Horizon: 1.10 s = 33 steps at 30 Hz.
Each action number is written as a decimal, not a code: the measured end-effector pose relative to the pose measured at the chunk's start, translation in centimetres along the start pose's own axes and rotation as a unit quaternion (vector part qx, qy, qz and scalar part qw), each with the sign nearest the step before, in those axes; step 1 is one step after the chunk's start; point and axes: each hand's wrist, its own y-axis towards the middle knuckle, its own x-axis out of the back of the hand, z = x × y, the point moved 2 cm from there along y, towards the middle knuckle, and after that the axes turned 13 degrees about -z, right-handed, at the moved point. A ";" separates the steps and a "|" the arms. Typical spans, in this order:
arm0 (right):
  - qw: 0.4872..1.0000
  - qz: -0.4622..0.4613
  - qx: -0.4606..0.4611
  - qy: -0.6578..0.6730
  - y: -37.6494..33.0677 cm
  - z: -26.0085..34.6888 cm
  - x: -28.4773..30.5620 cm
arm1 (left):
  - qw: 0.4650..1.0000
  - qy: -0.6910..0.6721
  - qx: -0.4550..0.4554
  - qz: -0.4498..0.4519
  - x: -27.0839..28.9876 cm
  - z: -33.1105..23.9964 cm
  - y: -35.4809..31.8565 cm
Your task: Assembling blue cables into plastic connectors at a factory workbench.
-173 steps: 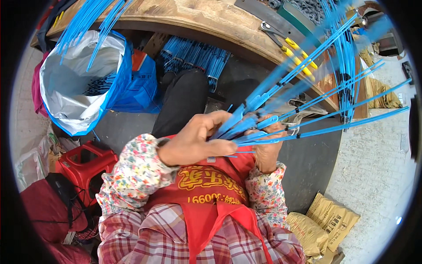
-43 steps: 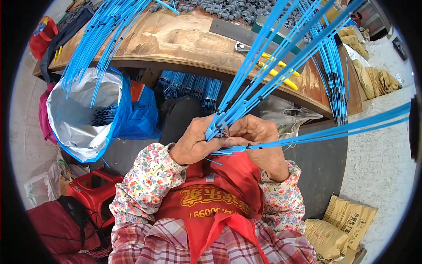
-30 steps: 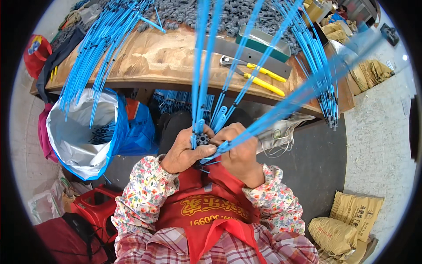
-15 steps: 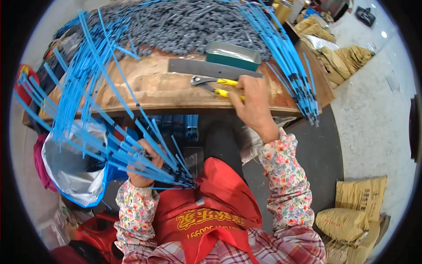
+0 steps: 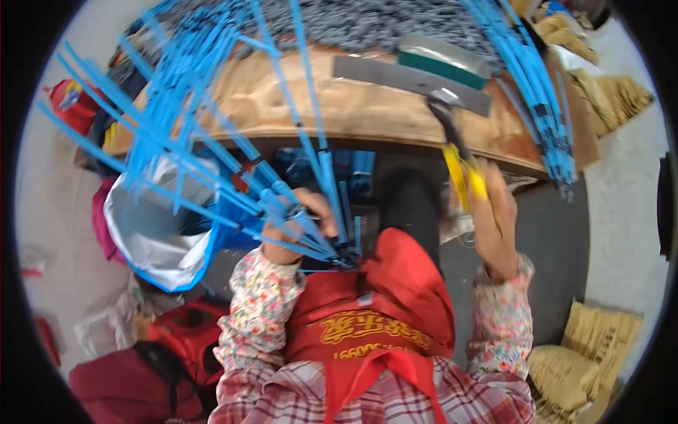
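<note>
My left hand point(image 5: 293, 230) is closed around a bundle of blue ties point(image 5: 212, 152), gripped at their gathered ends just above my red apron point(image 5: 381, 297); they fan up and leftward. My right hand point(image 5: 494, 219) is clenched on yellow-handled pliers point(image 5: 455, 145), whose head points up over the wooden bench point(image 5: 339, 106).

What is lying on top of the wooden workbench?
On the wooden workbench lie a grey flat bar, a green-and-grey block, blue strips and a grey heap. What the heap covers is hidden.
</note>
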 end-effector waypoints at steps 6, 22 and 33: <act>0.883 0.224 -0.245 0.333 -7.2 -1.9 -4.7 | 0.991 -0.036 0.076 0.101 -0.1 -0.9 0.3; 0.537 0.401 -0.509 0.539 -11.2 -1.0 -6.7 | 0.977 0.010 0.168 0.132 -1.4 -1.4 -0.1; 0.481 0.335 -0.536 0.608 -12.6 0.6 -6.3 | 0.984 0.081 0.137 0.084 -1.6 -1.3 -1.4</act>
